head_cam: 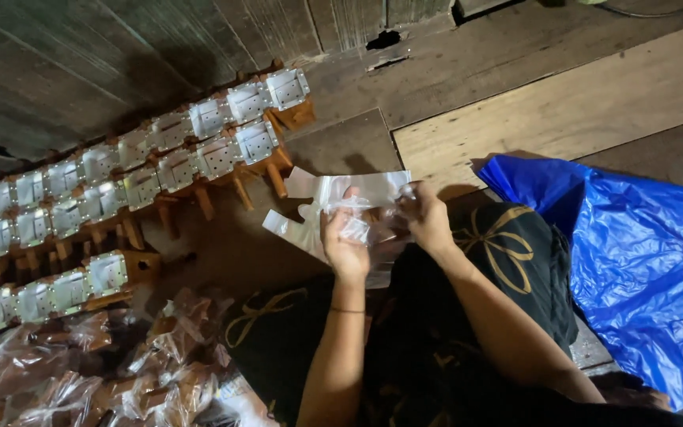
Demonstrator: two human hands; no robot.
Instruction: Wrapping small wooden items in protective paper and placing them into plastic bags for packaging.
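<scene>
I held a clear plastic bag [357,207] between both hands, just above my lap. My left hand [345,241] was closed on its lower middle, thumb on top and fingers curled under the film; my right hand [427,217] pinched its right edge near the upper corner. The bag lay roughly flat and crumpled, its long axis running from the lower left, beyond my left hand, up toward my right hand, with a loose corner sticking out to the left of my left wrist. To the left of my hands, rows of small wooden pieces [132,186] capped with pale square fittings ran in lines slanting up toward the wooden wall, the nearest ones just beyond the bag. Below and left of my left forearm lay a heap of brown wooden pieces in clear bags [88,372], shiny and bunched together. To the right of my right arm a bright blue plastic sheet [650,253] spread over the plank floor [579,103]. Under both forearms was dark cloth with a gold bow pattern [507,237].
</scene>
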